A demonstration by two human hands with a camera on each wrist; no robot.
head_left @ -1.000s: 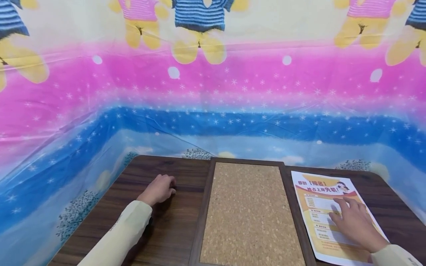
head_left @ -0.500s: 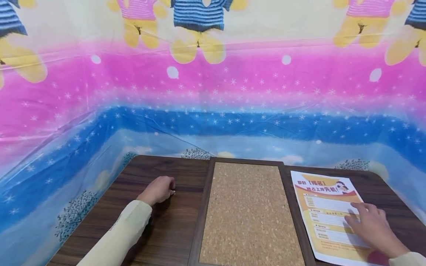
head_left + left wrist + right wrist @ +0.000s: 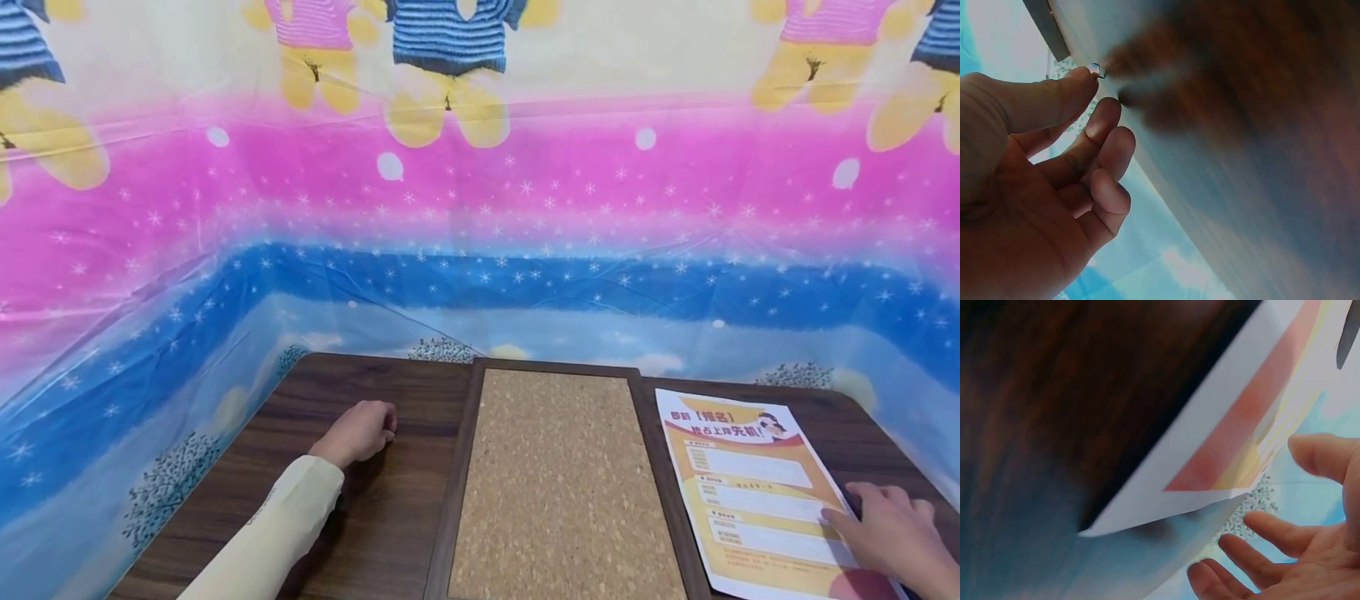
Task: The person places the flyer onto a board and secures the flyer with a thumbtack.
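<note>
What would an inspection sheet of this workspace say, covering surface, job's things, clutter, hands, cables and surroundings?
Surface: dark wood-grain table.
Job's things: framed cork board lying flat; printed poster on its right.
Clutter: nothing seen.
Hands: left hand over the table, fingers curled, grasp unclear; right hand, fingers spread, at the poster's right edge, contact unclear.
Cables: nothing seen.
Surroundings: creased snowflake-print backdrop behind the table.

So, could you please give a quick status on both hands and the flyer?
Left hand seems to pinch a tiny shiny thing. Flyer on table, right of corkboard. In the way: right hand, loose, hiding some of the flyer's right edge.
</note>
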